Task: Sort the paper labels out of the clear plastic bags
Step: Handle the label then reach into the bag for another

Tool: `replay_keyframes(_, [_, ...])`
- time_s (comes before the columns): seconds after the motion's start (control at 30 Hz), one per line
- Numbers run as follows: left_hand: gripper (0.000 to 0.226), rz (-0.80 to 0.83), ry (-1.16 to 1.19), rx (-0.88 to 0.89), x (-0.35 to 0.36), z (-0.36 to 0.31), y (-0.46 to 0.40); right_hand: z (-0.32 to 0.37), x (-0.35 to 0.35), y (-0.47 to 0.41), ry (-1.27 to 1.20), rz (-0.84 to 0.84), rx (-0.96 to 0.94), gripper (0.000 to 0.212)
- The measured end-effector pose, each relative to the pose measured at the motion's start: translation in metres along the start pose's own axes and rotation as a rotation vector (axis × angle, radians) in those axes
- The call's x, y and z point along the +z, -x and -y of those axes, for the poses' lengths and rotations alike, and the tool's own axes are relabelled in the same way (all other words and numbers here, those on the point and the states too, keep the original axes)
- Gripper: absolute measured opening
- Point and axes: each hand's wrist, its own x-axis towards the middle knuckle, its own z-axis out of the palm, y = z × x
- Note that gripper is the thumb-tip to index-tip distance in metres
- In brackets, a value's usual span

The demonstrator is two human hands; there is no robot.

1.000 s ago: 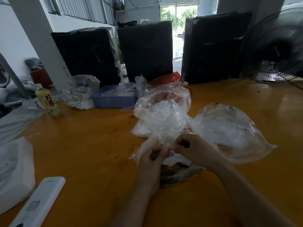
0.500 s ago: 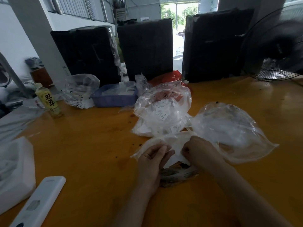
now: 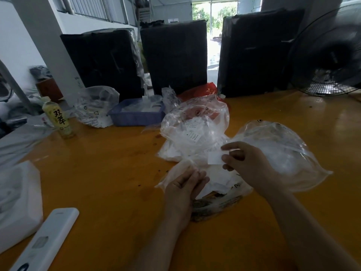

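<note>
A small white paper label (image 3: 214,158) is pinched between the thumb and fingers of my right hand (image 3: 246,163), lifted just above a flat clear plastic bag (image 3: 175,173). My left hand (image 3: 185,187) presses that bag's near-left part against the orange table (image 3: 97,182), fingers curled on the plastic. Behind stands a puffed clear bag (image 3: 197,130) with printed labels inside. Another large clear bag (image 3: 283,153) lies to the right, partly under my right wrist. A patterned packet (image 3: 214,204) shows beneath the flat bag.
A blue tray (image 3: 134,117) of white paper pieces sits at the back centre, a drink bottle (image 3: 58,118) at the left. A white remote-like device (image 3: 46,239) and white foam block (image 3: 17,204) lie near left. Black wrapped bundles (image 3: 173,55) and a fan (image 3: 328,53) line the back.
My right hand has drawn a white label out of the flat bag and lifted it up and back. My left hand stayed down on the bag.
</note>
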Motion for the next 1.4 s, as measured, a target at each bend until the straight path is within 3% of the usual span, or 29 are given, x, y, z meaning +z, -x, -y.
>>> replay_keyframes(0.07, [0.045,0.002,-0.007,0.003,0.001,0.000,0.000,0.001,0.001,0.000,0.007,-0.017,-0.021,0.025])
replay_keyframes(0.2, [0.047,0.001,-0.027,0.012,0.001,0.000,-0.001,0.002,0.004,0.000,-0.010,-0.022,-0.076,0.015])
replay_keyframes(0.4, [0.049,0.015,-0.015,-0.006,-0.001,0.000,-0.001,0.003,0.007,0.002,-0.013,-0.020,-0.168,0.027])
replay_keyframes(0.53, [0.055,0.010,-0.012,-0.005,-0.001,0.001,-0.002,0.000,0.009,-0.002,0.018,-0.028,-0.116,0.034])
replay_keyframes(0.67, [0.054,0.017,-0.014,0.001,-0.001,0.001,-0.001,0.002,0.010,0.001,-0.043,-0.023,-0.071,0.028])
replay_keyframes(0.77, [0.053,0.016,-0.008,0.002,-0.001,0.001,-0.001,0.003,0.011,0.005,-0.044,-0.026,-0.108,0.012])
replay_keyframes(0.93, [0.053,0.003,-0.001,-0.003,0.000,0.000,-0.001,0.005,0.012,0.005,-0.038,-0.013,-0.136,0.028])
replay_keyframes(1.1, [0.045,0.013,-0.013,0.001,0.000,0.000,-0.001,0.003,0.014,0.004,0.031,0.085,-0.178,0.020])
replay_keyframes(1.4, [0.028,0.019,-0.039,-0.001,0.001,-0.001,0.001,0.001,0.017,0.005,0.247,0.064,-0.267,0.014])
